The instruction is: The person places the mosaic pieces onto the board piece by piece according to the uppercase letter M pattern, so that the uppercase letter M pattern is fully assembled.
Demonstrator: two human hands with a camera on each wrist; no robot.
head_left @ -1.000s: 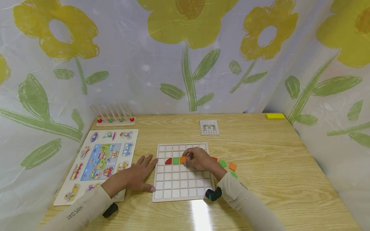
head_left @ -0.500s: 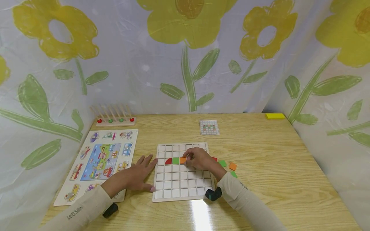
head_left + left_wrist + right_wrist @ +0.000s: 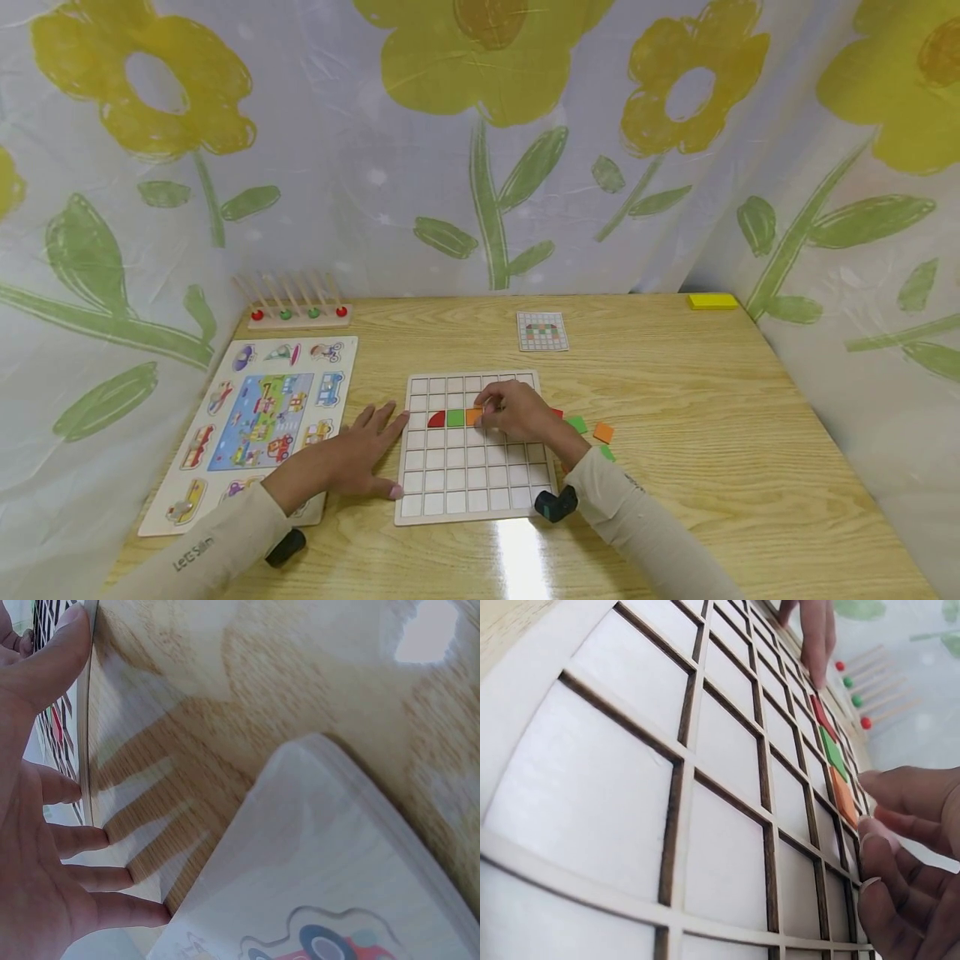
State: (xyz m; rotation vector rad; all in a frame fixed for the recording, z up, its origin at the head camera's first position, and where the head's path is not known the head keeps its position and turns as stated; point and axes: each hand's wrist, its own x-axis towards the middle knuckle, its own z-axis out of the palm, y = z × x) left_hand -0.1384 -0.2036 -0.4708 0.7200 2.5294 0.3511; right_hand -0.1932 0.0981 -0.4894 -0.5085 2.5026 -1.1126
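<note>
A wooden grid board (image 3: 474,518) lies in the middle of the table. One of its rows holds a red rounded tile (image 3: 437,419), a green square tile (image 3: 456,418) and an orange square tile (image 3: 472,417), side by side. My right hand (image 3: 517,412) has thumb and fingers curled at the orange tile's right end, pinching it; in the right wrist view the orange tile (image 3: 843,796) sits against the green one (image 3: 830,747). Spread along the board's left edge, my left hand (image 3: 356,458) touches it with index fingertip and thumb.
Loose tiles, among them an orange one (image 3: 603,432) and a green one (image 3: 577,424), lie right of the board. Behind it is a small pattern card (image 3: 542,332). A vehicle puzzle (image 3: 341,367) and a peg stand (image 3: 300,318) are left. A yellow block (image 3: 712,302) sits back right.
The orange tile, slightly tilted a second ago, now lies flatter in line with the green one. Both hands have stayed almost in place.
</note>
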